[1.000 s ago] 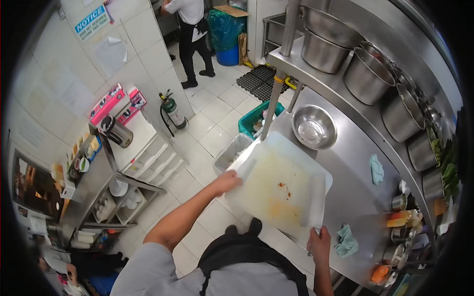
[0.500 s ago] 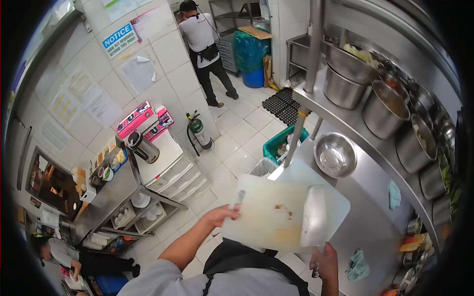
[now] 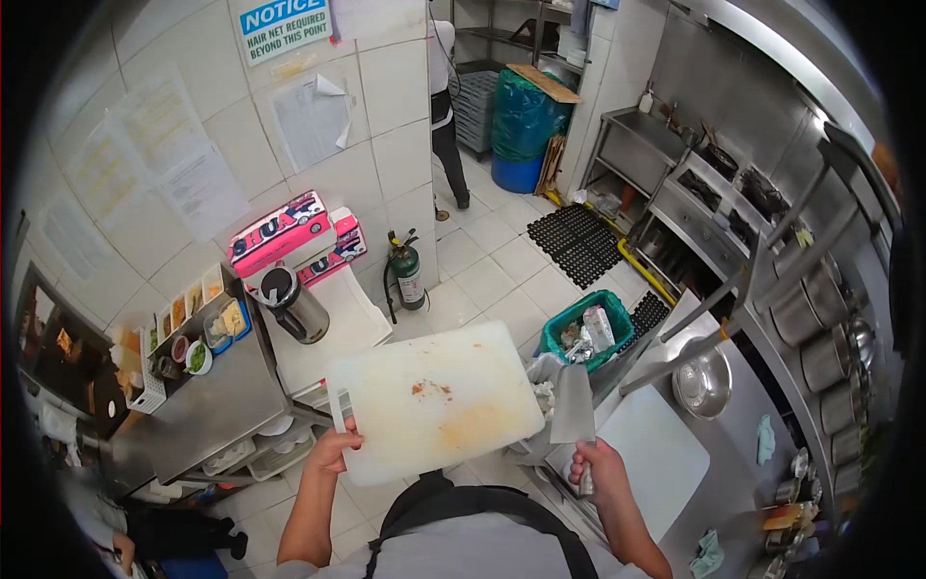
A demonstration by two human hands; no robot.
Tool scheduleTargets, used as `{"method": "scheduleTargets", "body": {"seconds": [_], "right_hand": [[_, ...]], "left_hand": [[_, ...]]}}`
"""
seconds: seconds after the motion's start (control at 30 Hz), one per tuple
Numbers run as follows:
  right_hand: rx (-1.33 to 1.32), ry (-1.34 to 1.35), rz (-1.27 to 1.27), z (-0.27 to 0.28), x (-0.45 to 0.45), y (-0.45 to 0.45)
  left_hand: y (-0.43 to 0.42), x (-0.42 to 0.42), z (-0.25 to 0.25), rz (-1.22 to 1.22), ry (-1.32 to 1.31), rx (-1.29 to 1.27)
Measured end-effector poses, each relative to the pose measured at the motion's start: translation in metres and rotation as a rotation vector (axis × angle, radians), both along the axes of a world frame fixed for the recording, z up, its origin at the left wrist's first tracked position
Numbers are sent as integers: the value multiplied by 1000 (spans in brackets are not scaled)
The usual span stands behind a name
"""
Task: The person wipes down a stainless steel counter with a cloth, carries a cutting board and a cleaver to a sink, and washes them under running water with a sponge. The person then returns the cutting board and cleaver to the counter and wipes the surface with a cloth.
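My left hand (image 3: 336,450) is closed on the handle edge of a white cutting board (image 3: 473,386), which is lifted above the floor in front of my body. Reddish bits and a yellow-orange stain mark its surface. In my right hand (image 3: 600,467) is the handle of a cleaver (image 3: 575,407), its wide blade pointing up, just right of the board. A second, pale board (image 3: 666,454) lies on the steel counter to the right. Beyond the cleaver stands a green-lined bin (image 3: 555,333) holding waste, with another lined bin partly hidden behind the blade.
A steel bowl (image 3: 702,384) and green cloths (image 3: 765,439) sit on the right counter, below a shelf of pots. At left are a steel counter (image 3: 207,415) and a kettle (image 3: 295,307). A fire extinguisher (image 3: 407,274) stands by the wall. One person (image 3: 448,135) is at the back, another lower left.
The cutting board has moved left, away from the counter, with my left hand. The cleaver has come off the board and now stands apart from it. My view has turned left.
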State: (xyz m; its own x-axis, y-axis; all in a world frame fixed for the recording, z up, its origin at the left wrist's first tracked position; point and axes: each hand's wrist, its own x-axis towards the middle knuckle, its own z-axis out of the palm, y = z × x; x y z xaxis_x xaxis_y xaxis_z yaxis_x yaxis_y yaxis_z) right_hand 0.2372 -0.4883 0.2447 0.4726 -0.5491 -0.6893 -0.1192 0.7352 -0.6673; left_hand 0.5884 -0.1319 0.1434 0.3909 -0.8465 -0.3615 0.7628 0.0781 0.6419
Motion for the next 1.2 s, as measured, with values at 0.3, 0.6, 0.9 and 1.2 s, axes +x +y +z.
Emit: {"method": "scheduleTargets", "body": {"seconds": [0.3, 0.6, 0.9, 1.2], "right_hand": [[533, -187, -373, -53, 67, -39], [593, -251, -640, -142, 155, -107], [557, -192, -934, -193, 223, -264], [299, -296, -901, -141, 277, -438]], "left_hand": [[-89, 91, -13, 39, 134, -77], [-262, 196, 2, -9, 80, 46], [-435, 281, 41, -89, 27, 19], [-595, 334, 32, -61, 30, -77]]}}
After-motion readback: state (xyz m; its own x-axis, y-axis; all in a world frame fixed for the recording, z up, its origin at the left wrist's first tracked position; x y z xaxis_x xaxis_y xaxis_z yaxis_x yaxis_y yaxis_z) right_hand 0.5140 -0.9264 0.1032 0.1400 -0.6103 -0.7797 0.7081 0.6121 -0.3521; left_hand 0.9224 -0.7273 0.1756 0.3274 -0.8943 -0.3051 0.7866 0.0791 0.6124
